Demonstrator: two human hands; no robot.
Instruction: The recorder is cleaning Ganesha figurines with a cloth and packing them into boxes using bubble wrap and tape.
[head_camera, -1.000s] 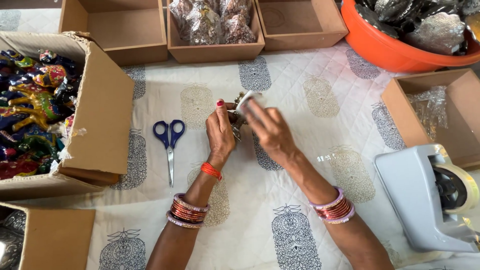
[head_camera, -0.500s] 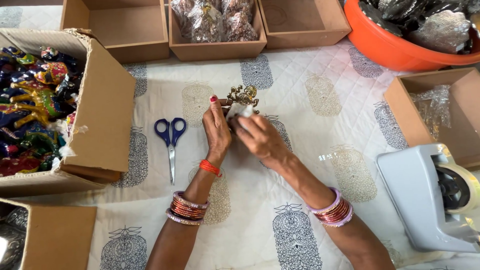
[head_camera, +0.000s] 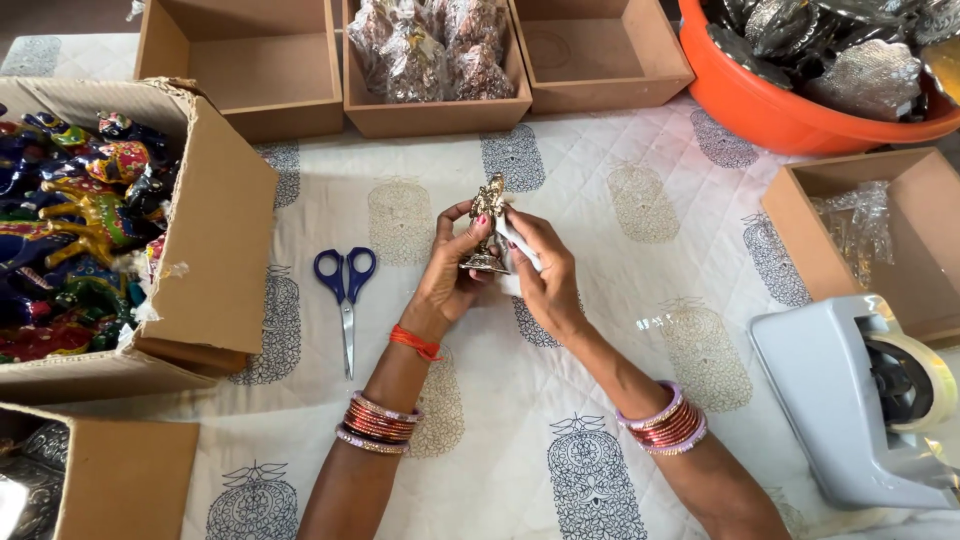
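At far left of the frame we see an open cardboard box (head_camera: 200, 230) packed with brightly painted animal figures (head_camera: 70, 220), with a second carton (head_camera: 110, 490) in the lower left corner. Just right of the box, blue-handled scissors (head_camera: 345, 290) lie flat on the printed cloth (head_camera: 620, 200) covering the bench, blades pointing down-frame. Along the top edge sit three shallow wooden trays: an empty one (head_camera: 240, 60) at upper left, the middle one holding clear-wrapped bundles (head_camera: 435, 45), and another empty one (head_camera: 600, 45).

At centre frame both hands meet above the cloth. Our left hand (head_camera: 450, 280) is closed around a small gold-coloured figurine (head_camera: 488, 225), gripping its lower part and base, figurine upright. Our right hand (head_camera: 545, 275) pinches a small white piece (head_camera: 520, 240) against the figurine's side; we cannot tell what that piece is. The figurine looks like cast metal: stiff, smallish but dense for its size, smooth and probably a bit slippery, with thin ornate detail at the top that could bend or snag. Best hold is at the flared base or mid-body, not the top.

Right of centre, a wooden tray (head_camera: 800, 240) holds crinkled clear wrap. Upper right, an orange tub (head_camera: 780, 110) holds silvery wrapped items. Lower right, a grey tape dispenser (head_camera: 850, 400).
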